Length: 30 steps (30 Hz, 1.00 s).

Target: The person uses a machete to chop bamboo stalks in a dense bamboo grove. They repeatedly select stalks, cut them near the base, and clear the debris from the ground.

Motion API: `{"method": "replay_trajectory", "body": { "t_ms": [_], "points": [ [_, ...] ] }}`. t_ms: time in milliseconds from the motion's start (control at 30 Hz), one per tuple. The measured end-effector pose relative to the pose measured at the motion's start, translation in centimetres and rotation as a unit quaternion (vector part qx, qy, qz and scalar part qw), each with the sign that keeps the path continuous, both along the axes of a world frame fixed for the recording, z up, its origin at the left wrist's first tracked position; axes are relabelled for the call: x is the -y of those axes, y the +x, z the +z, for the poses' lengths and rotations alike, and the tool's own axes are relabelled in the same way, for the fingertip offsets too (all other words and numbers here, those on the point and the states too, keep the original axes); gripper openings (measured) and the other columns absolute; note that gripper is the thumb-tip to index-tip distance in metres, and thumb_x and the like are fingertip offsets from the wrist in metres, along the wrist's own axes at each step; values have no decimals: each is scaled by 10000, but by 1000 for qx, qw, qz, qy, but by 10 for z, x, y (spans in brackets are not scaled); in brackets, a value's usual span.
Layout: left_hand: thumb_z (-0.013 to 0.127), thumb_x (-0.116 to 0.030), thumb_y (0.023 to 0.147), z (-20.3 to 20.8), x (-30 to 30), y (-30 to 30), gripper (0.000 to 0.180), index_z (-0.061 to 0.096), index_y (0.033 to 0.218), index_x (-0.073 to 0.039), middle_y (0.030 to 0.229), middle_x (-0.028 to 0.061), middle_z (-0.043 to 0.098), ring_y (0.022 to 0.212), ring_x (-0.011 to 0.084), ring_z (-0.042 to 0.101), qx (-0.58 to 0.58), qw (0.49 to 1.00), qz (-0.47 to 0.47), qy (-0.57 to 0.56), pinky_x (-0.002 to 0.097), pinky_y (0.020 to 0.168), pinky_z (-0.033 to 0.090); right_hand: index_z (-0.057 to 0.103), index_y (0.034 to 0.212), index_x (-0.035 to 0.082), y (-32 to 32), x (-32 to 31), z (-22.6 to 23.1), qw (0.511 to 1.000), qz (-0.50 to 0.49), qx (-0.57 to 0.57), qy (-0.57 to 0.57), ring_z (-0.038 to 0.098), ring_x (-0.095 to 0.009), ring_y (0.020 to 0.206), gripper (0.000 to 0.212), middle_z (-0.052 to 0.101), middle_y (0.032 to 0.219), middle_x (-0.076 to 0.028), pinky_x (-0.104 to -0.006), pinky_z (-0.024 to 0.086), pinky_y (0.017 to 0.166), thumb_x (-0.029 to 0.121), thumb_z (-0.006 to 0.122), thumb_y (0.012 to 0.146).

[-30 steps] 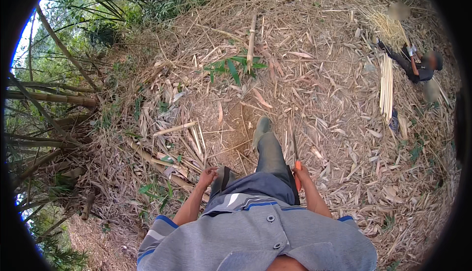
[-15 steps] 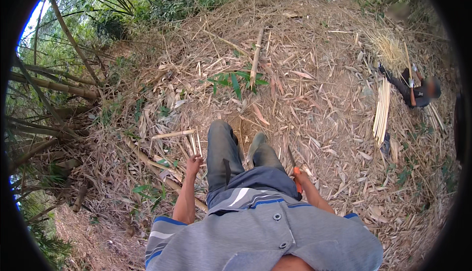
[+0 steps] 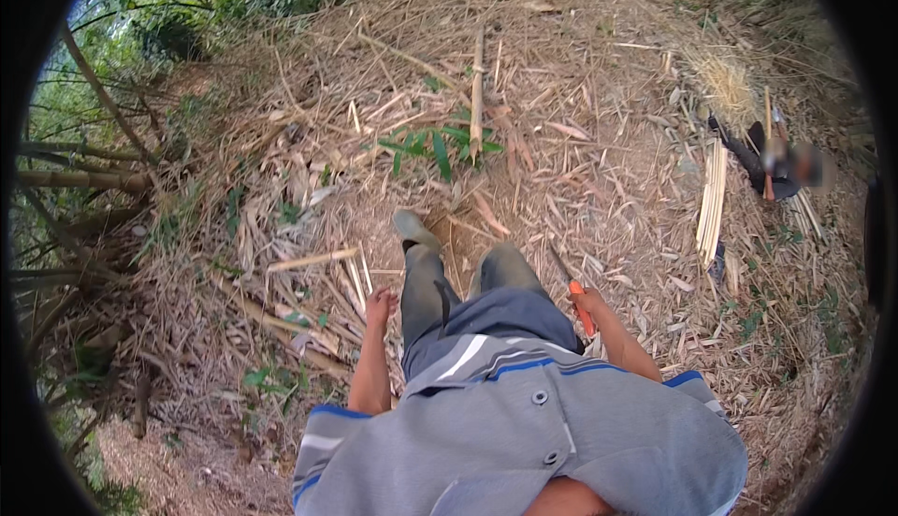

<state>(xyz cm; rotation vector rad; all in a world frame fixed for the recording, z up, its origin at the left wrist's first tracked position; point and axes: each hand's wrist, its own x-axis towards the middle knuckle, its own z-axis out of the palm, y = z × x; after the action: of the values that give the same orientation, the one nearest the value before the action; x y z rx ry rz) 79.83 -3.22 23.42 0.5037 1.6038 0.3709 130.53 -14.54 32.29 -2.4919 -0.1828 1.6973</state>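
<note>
My left hand point(image 3: 381, 305) hangs beside my left leg, its fingers loosely apart and nothing seen in them. Just beyond it, two pale bamboo strips point(image 3: 366, 271) and a thicker cut piece of bamboo point(image 3: 312, 261) lie on the ground. My right hand point(image 3: 589, 300) is closed round the orange handle of a bladed tool point(image 3: 585, 314). Its narrow dark blade points forward and to the left, low beside my right leg. Whether it is a knife or a saw I cannot tell.
Dry leaves cover the ground. A bamboo pole point(image 3: 477, 95) lies ahead by green leaves point(image 3: 440, 151). To the right, a person point(image 3: 772, 160) with a long-handled tool is near a bundle of pale bamboo strips point(image 3: 712, 203). Bamboo stems point(image 3: 84, 179) crowd the left side.
My left boot has come forward into view, and the ground has shifted slightly left in the picture. The right hand has swung outward with the orange-handled tool.
</note>
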Motion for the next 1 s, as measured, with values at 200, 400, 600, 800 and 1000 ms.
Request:
{"method": "replay_trajectory", "body": {
  "t_ms": [200, 400, 600, 800, 1000],
  "points": [
    [482, -173, 903, -7, 1, -58, 285, 505, 1149, -31, 878, 106, 632, 740, 183, 632, 22, 995, 76, -59, 272, 532, 478, 562, 961, 4, -16, -109, 24, 998, 45, 21, 37, 525, -178, 460, 290, 555, 634, -75, -334, 441, 421, 141, 675, 732],
    [487, -178, 911, -5, -55, -78, 305, 484, 1170, -17, 859, 110, 619, 685, 173, 621, -10, 988, 131, -79, 271, 507, 483, 595, 842, 12, -33, -167, 9, 990, 85, 103, 40, 551, -168, 441, 279, 578, 593, -81, -316, 441, 433, 213, 719, 694],
    [523, -199, 909, 3, -133, -65, 332, 491, 1181, -10, 862, 94, 614, 716, 162, 610, 0, 991, 137, -1, 281, 579, 497, 598, 804, -32, -17, -180, -12, 987, 114, 103, 34, 592, -195, 477, 357, 609, 613, -94, -318, 462, 481, 275, 729, 680],
    [535, -227, 901, -36, -197, -42, 313, 527, 1141, -27, 844, 84, 611, 720, 146, 608, -4, 994, 73, 78, 264, 565, 470, 602, 809, -32, -3, -198, -36, 991, 85, 93, 36, 571, -178, 465, 342, 602, 605, -111, -330, 462, 489, 256, 727, 675],
    [509, -205, 903, -103, -266, 8, 274, 549, 1110, -30, 833, 74, 624, 717, 132, 609, -25, 991, 42, 124, 248, 565, 451, 617, 763, -17, 65, -207, -121, 988, 134, 77, 16, 559, -189, 454, 311, 594, 596, -104, -339, 447, 461, 267, 719, 686]
  ]
}}
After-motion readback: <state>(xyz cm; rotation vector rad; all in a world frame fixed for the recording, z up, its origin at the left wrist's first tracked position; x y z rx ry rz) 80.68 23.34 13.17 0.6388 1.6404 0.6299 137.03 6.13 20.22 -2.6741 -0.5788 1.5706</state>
